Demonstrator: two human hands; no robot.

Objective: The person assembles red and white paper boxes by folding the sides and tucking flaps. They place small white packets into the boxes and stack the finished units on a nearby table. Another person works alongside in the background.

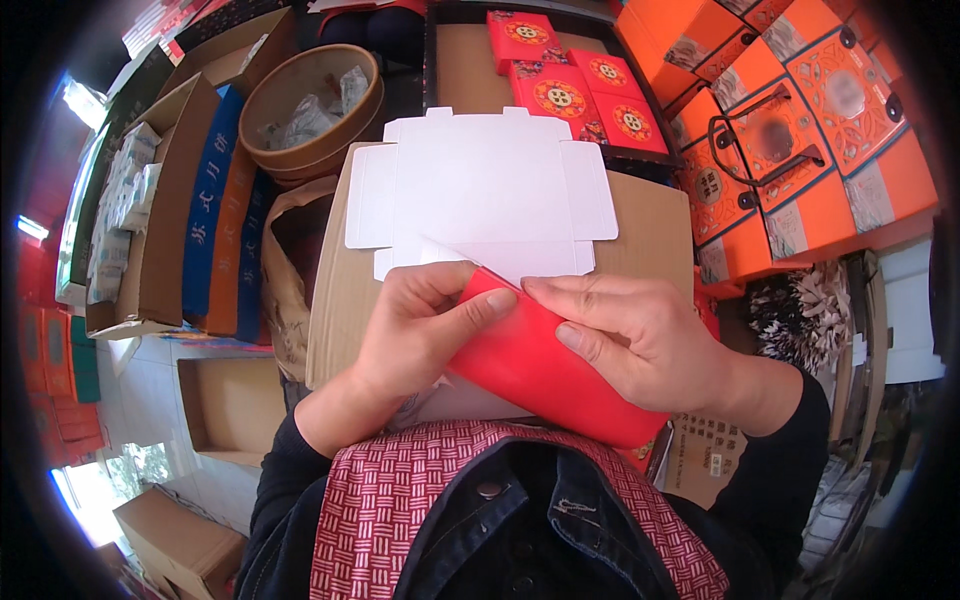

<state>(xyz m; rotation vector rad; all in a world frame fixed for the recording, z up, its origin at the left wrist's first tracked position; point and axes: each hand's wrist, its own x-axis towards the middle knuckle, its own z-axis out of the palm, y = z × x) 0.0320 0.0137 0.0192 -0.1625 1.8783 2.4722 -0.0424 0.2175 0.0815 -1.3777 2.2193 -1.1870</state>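
A red cardboard box blank [550, 360], partly folded, is held close to my body between both hands. My left hand [425, 315] pinches its upper left edge, thumb on the red face. On the upper edge, the fingers of my right hand [635, 335] press near a fold, with the thumb lying against the red side. A white flap sticks up just beyond my left fingers. Past my hands lies a flat white box blank [480, 185] with tabs, spread on a brown cardboard surface [650, 215]. What is under the red piece is mostly hidden.
Finished red boxes [560, 95] sit in a dark-edged tray at the back. Orange gift boxes [775, 140] with handles are stacked at the right. A round tub [310, 110] with clear packets and an open carton [150, 230] of small packs stand at the left.
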